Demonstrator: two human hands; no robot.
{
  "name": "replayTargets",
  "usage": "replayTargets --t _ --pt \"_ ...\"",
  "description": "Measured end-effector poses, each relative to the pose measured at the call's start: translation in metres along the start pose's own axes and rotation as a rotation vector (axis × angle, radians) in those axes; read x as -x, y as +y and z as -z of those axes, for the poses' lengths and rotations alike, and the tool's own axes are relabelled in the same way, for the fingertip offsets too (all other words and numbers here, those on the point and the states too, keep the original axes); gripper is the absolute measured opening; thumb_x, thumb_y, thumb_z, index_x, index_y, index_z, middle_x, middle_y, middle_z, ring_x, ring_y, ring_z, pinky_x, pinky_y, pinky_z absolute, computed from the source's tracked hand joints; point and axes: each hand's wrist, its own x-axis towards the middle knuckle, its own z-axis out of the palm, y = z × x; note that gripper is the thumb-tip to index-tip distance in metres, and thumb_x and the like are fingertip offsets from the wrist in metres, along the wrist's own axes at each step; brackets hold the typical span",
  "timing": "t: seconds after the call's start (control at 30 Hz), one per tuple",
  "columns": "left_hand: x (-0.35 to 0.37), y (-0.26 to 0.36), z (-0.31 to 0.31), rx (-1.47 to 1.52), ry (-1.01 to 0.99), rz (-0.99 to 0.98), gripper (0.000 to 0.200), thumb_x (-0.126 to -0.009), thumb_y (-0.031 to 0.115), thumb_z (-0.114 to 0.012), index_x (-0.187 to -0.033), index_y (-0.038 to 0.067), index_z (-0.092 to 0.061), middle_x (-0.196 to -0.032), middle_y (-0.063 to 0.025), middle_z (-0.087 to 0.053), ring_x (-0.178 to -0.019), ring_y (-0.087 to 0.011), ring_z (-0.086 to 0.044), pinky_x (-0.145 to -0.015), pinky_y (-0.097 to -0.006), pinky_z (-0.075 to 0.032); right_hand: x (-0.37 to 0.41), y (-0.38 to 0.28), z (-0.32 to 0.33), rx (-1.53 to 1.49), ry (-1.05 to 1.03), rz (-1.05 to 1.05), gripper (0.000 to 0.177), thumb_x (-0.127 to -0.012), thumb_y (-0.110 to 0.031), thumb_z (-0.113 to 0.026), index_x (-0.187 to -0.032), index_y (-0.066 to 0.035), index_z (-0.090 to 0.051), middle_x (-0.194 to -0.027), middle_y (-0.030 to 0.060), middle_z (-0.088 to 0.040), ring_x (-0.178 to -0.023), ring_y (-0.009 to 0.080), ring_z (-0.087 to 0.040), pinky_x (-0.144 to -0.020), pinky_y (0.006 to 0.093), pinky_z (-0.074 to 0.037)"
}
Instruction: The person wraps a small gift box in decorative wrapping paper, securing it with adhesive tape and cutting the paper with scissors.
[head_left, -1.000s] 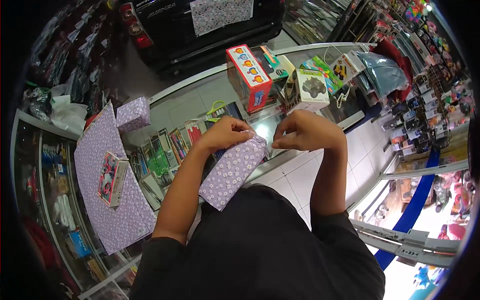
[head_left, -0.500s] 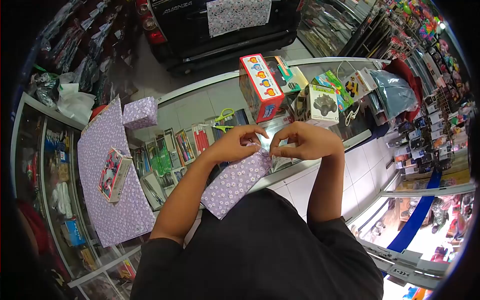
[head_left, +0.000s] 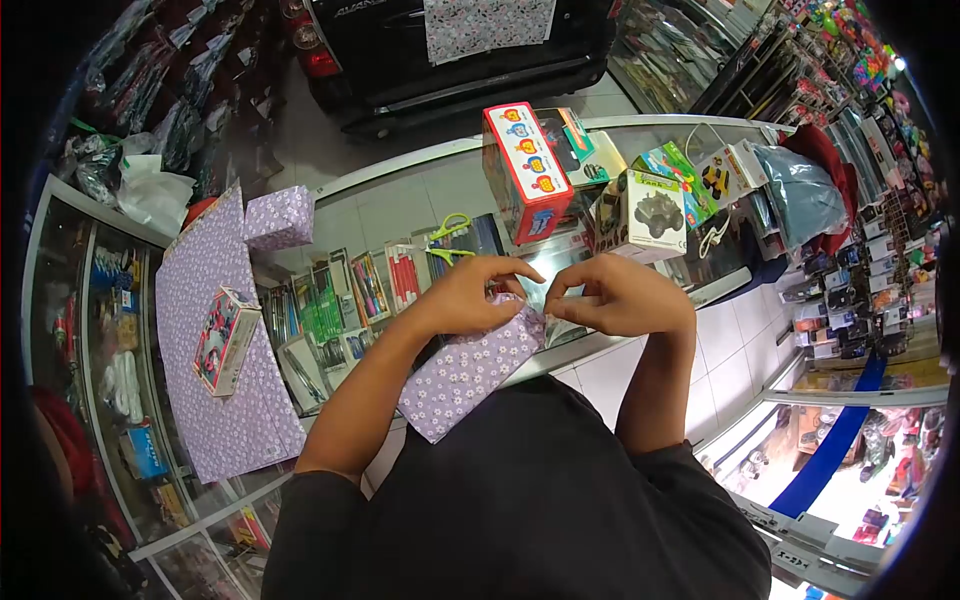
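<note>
Nearby, the flowered parcel [head_left: 470, 375] lies at 6 o'clock from the left hand [head_left: 465, 297], 8 o'clock from the right hand [head_left: 625, 293]. The left grip arches, thumb against the parcel's upper end; the right is narrow beside its corner. Whether either holds it, I cannot tell. Both wrists bend inward. Farther, at 12 o'clock, stands a red box [head_left: 525, 178].

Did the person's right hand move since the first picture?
Yes. Judged against the red box, the right hand has shifted a little to the left, closer to the left hand.
</note>
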Motion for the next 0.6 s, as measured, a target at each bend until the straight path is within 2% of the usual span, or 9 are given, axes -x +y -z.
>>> replayTargets --t 0.13,0.2,0.23,0.27,0.33,0.37,0.4,0.47,0.6 --pt "0.000 -0.009 -0.010 -0.026 0.076 -0.082 0.036 -0.075 0.008 -0.071 -0.110 0.009 -0.070 -0.096 -0.0059 -0.070 -0.083 -0.0149 -0.066 -0.067 -0.0264 -0.049 0.002 -0.005 0.001 -0.037 0.015 -0.028 0.021 -0.088 -0.019 -0.067 -0.098 -0.001 -0.071 -0.077 0.0116 -0.069 -0.067 0.0153 -0.062 -0.065 0.0314 -0.050" --pt "0.000 -0.010 -0.011 -0.162 0.127 -0.193 0.034 -0.073 0.010 -0.073 -0.106 0.008 -0.072 -0.105 -0.0129 -0.067 -0.094 -0.0222 -0.067 -0.079 -0.0328 -0.052 -0.002 -0.004 0.001 -0.027 -0.013 -0.077 0.021 -0.088 -0.019 -0.068 -0.099 -0.001 -0.071 -0.073 0.0103 -0.066 -0.065 0.0138 -0.059 -0.062 0.0304 -0.048" --pt "0.000 -0.013 -0.009 -0.585 0.232 -0.382 0.041 -0.071 0.008 -0.073 -0.111 0.007 -0.070 -0.111 -0.0144 -0.063 -0.102 -0.0260 -0.065 -0.082 -0.0338 -0.053 -0.003 -0.004 0.001 -0.029 -0.010 -0.075 0.021 -0.088 -0.019 -0.068 -0.099 -0.001 -0.071 -0.073 0.0103 -0.066 -0.065 0.0138 -0.059 -0.062 0.0304 -0.048" --pt "-0.001 -0.013 -0.008 -0.588 0.229 -0.383 0.041 -0.071 0.008 -0.073 -0.111 0.007 -0.070 -0.111 -0.0144 -0.063 -0.102 -0.0260 -0.065 -0.082 -0.0338 -0.053 -0.003 -0.003 -0.001 -0.026 0.012 -0.058 0.021 -0.088 -0.019 -0.068 -0.098 -0.002 -0.071 -0.072 0.0094 -0.065 -0.064 0.0130 -0.058 -0.061 0.0299 -0.047" --pt "-0.005 -0.011 -0.005 -0.180 0.162 -0.373 0.049 -0.072 0.009 -0.074 -0.121 0.009 -0.066 -0.113 -0.0148 -0.064 -0.105 -0.0257 -0.064 -0.085 -0.0324 -0.052 -0.004 0.002 -0.006 -0.022 0.033 -0.041 0.020 -0.089 -0.020 -0.068 -0.098 -0.002 -0.071 -0.071 0.0085 -0.064 -0.064 0.0122 -0.056 -0.060 0.0293 -0.046" --pt "-0.004 -0.011 -0.010 0.068 0.099 -0.237 0.055 -0.076 0.009 -0.074 -0.129 0.008 -0.062 -0.115 -0.0142 -0.065 -0.100 -0.0214 -0.064 -0.086 -0.0309 -0.051 -0.007 0.008 -0.010 -0.065 0.054 0.012 0.019 -0.089 -0.020 -0.068 -0.098 -0.003 -0.071 -0.072 0.0082 -0.064 -0.064 0.0114 -0.056 -0.060 0.0290 -0.045" --pt "-0.005 -0.017 -0.009 0.067 0.102 -0.235 0.055 -0.076 0.009 -0.074 -0.129 0.008 -0.062 -0.115 -0.0142 -0.065 -0.100 -0.0214 -0.064 -0.086 -0.0309 -0.051 -0.009 0.013 -0.012 -0.106 0.074 0.063 0.019 -0.089 -0.020 -0.068 -0.098 -0.003 -0.071 -0.073 0.0078 -0.065 -0.065 0.0107 -0.056 -0.060 0.0287 -0.045" --pt "-0.008 -0.030 -0.009 0.373 -0.021 -0.308 0.051 -0.081 0.008 -0.074 -0.130 0.005 -0.061 -0.116 -0.0136 -0.066 -0.095 -0.0165 -0.063 -0.085 -0.0300 -0.050 -0.013 0.017 -0.015 -0.133 0.071 0.065 0.019 -0.088 -0.020 -0.068 -0.098 -0.004 -0.071 -0.074 0.0078 -0.065 -0.065 0.0108 -0.056 -0.060 0.0289 -0.045" --pt "-0.008 -0.030 -0.004 0.428 -0.099 -0.239 0.041 -0.086 0.011 -0.073 -0.123 -0.003 -0.063 -0.120 -0.0131 -0.065 -0.107 -0.0182 -0.061 -0.092 -0.0318 -0.049 -0.009 0.007 -0.013 -0.092 0.075 -0.010 0.020 -0.088 -0.021 -0.069 -0.098 -0.004 -0.072 -0.073 0.0075 -0.065 -0.064 0.0120 -0.056 -0.060 0.0296 -0.046"
